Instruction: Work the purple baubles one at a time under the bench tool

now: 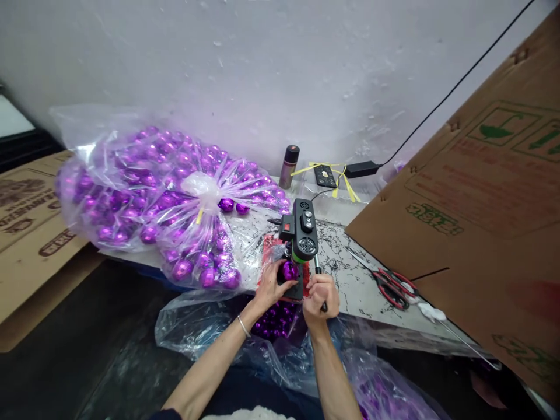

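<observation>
My left hand (272, 286) grips a shiny purple bauble (290, 270) between thumb and fingers, under the head of a small black bench press (305, 230). A green ring shows at the lower end of that head, just above the bauble. My right hand (322, 296) is wrapped round the press's lever handle (318, 269), whose black end pokes out below the fist. The press stands on a red base (268, 248). Below the bench edge, more purple baubles (276, 321) lie in an open clear plastic bag (188, 326) near my forearms.
Tied clear bags of purple baubles (144, 175) fill the left of the bench. A spray can (289, 166) and a black power adapter (362, 169) stand at the back. Red-handled scissors (391, 287) lie right, beside a large cardboard box (481, 221). Dark shreds litter the bench (339, 251).
</observation>
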`<state>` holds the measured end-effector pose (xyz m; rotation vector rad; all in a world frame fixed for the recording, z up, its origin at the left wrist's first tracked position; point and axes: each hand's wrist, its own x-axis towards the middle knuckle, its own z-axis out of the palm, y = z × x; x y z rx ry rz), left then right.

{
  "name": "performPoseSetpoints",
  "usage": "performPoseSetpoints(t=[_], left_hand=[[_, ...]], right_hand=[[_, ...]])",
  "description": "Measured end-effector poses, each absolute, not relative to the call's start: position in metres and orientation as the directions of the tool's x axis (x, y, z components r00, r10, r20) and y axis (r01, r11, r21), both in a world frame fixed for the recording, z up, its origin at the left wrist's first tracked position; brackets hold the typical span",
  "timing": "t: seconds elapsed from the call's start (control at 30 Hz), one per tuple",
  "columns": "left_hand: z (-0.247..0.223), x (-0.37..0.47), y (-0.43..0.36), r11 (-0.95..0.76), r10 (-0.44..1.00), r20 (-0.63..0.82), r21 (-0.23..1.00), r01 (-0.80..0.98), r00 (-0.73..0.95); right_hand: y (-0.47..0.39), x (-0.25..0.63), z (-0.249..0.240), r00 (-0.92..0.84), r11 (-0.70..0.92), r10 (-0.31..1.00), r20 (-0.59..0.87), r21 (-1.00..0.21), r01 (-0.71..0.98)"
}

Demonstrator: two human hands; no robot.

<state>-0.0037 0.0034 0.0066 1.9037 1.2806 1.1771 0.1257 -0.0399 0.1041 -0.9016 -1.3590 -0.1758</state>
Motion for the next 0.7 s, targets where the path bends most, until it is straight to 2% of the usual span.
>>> performPoseSetpoints(t=[0.17, 0.23, 0.3, 0.37, 0.43, 0.47, 0.57, 0.7], left_hand=[[0.002, -0.021, -0.042, -0.488, 0.872, 0.427, 0.731, 0.478, 0.237], [0.008, -0.033, -0.047, -0.532, 0.846, 0.458, 0.69, 0.491, 0.273], [0.026, -0.047, -0.027, -0.498, 0.865, 0.435, 0.691, 0.524, 0.248], [0.056, -0.063, 0.019, -0.324, 0.939, 0.327, 0.731, 0.601, 0.108], [0.088, -0.076, 0.08, 0.009, 0.98, 0.127, 0.748, 0.663, -0.156], [0.102, -0.081, 0.11, 0.088, 0.97, 0.09, 0.741, 0.666, -0.228], [0.125, -0.088, 0.179, 0.215, 0.944, 0.015, 0.731, 0.648, -0.33], [0.121, -0.088, 0.209, 0.324, 0.917, -0.101, 0.754, 0.572, -0.386]], right_hand=[[-0.045, 0.131, 0.143, 0.202, 0.643, 0.483, 0.852, -0.502, 0.578], [-0.048, 0.131, 0.146, 0.172, 0.649, 0.486, 0.857, -0.485, 0.585], [-0.05, 0.129, 0.143, 0.153, 0.663, 0.467, 0.871, -0.46, 0.591], [-0.051, 0.127, 0.139, 0.148, 0.671, 0.448, 0.882, -0.441, 0.596], [-0.051, 0.126, 0.137, 0.141, 0.677, 0.441, 0.886, -0.432, 0.596], [-0.051, 0.126, 0.136, 0.135, 0.679, 0.443, 0.886, -0.43, 0.594], [-0.051, 0.128, 0.135, 0.12, 0.687, 0.452, 0.884, -0.43, 0.586], [-0.052, 0.129, 0.131, 0.125, 0.688, 0.466, 0.876, -0.448, 0.571]])
